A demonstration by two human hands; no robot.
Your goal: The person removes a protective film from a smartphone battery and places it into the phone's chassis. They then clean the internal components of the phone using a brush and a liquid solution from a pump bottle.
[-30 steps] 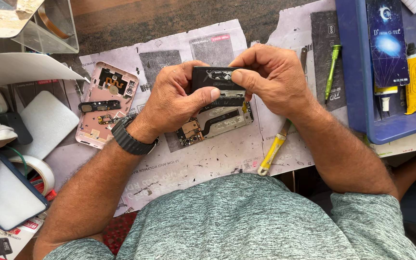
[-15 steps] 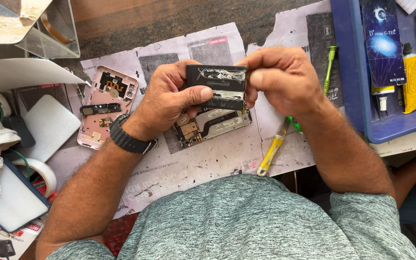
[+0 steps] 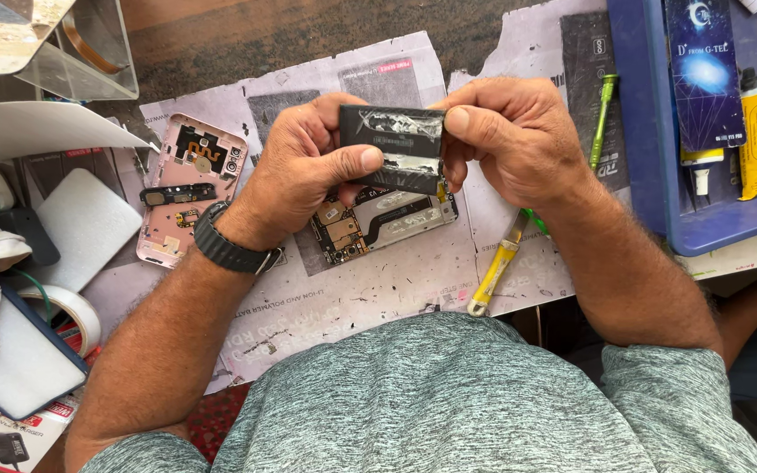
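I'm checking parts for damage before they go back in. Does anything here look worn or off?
Yes: the black battery held between the left hand and right hand has a scuffed, torn-looking wrapper with pale patches. The opened phone lies beneath it.
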